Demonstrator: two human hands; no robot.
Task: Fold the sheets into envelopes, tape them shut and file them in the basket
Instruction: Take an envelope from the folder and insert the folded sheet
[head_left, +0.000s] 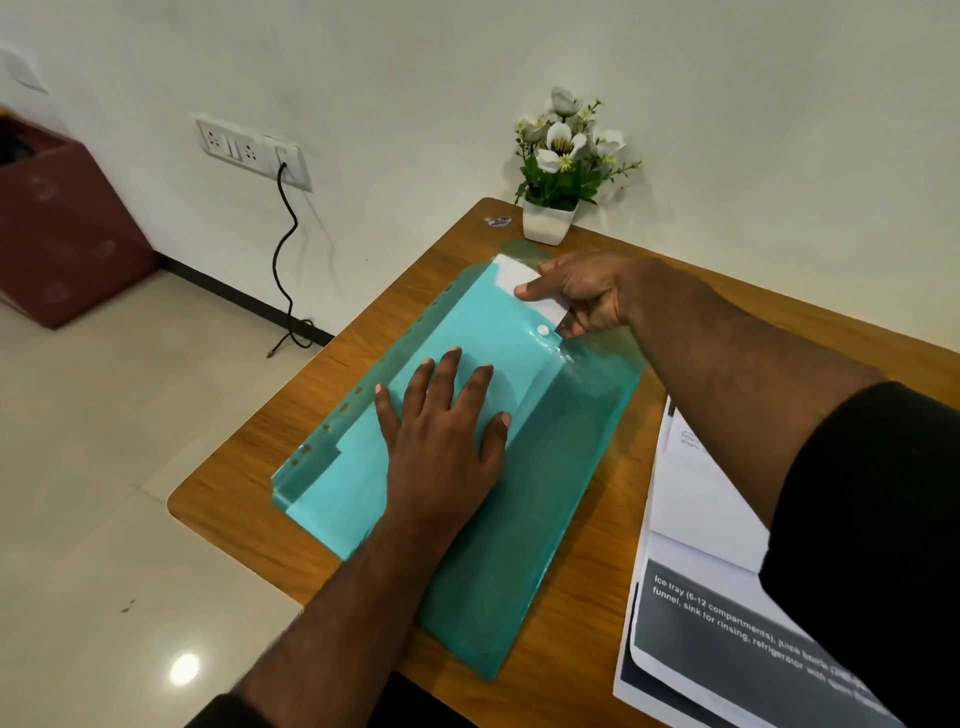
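The left hand (441, 441) lies with fingers spread on the green folder (519, 519); the right hand (582, 296) pinches a white sheet (511, 275) at its far end. I see no finished envelope, tape or basket, so folding seems not begun.

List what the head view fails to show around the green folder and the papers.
- White sheet: mostly inside the green folder; the right hand pinching it covers its near edge.
- Folder surface under the flat left hand: hidden.
- Printed papers: cut off by the frame edge and the right sleeve; the far text is blurred.
- Basket: not identifiable.
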